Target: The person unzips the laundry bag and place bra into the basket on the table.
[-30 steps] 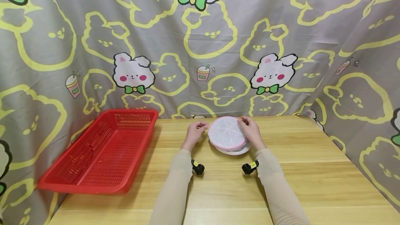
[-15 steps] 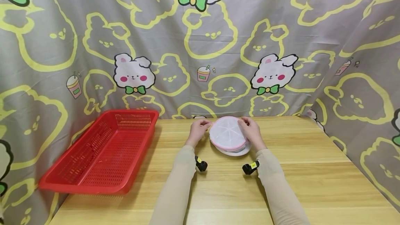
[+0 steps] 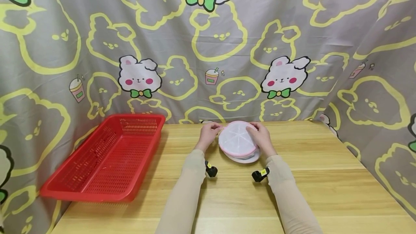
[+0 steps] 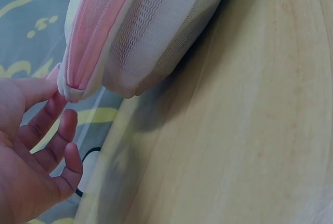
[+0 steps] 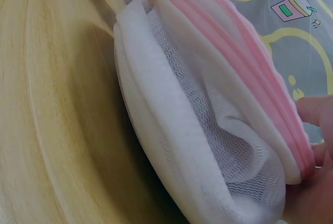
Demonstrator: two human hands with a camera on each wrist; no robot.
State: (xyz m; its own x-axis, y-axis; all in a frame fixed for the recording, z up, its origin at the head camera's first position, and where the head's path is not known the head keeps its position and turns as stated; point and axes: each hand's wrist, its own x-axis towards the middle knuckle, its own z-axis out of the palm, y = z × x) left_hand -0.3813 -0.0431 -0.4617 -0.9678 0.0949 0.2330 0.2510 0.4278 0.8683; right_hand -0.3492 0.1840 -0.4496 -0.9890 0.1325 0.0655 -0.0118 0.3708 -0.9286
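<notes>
A round white mesh laundry bag (image 3: 238, 138) with a pink zipper (image 4: 96, 37) round its rim is tilted up in front of me, its lower edge near the wooden table. My left hand (image 3: 208, 135) pinches the zipper's end at the bag's left side; in the left wrist view the other fingers of this hand (image 4: 36, 156) are loosely bent. On the opposite side my right hand (image 3: 261, 137) grips the bag's rim, thumb on the top face. Soft folds show in the mesh side wall (image 5: 229, 146) in the right wrist view. Most of the right fingers are hidden behind the bag.
A large red plastic basket (image 3: 130, 176) with slotted walls stands on the left of the wooden table (image 3: 325, 190). A grey patterned curtain (image 3: 227, 46) hangs close behind the bag and along both sides. Small black cameras (image 3: 260, 174) sit at the wrists.
My left hand has moved slightly right and up to the bag's edge and now pinches it at the zipper's end. The bag has shifted slightly right; the right hand stays on it.
</notes>
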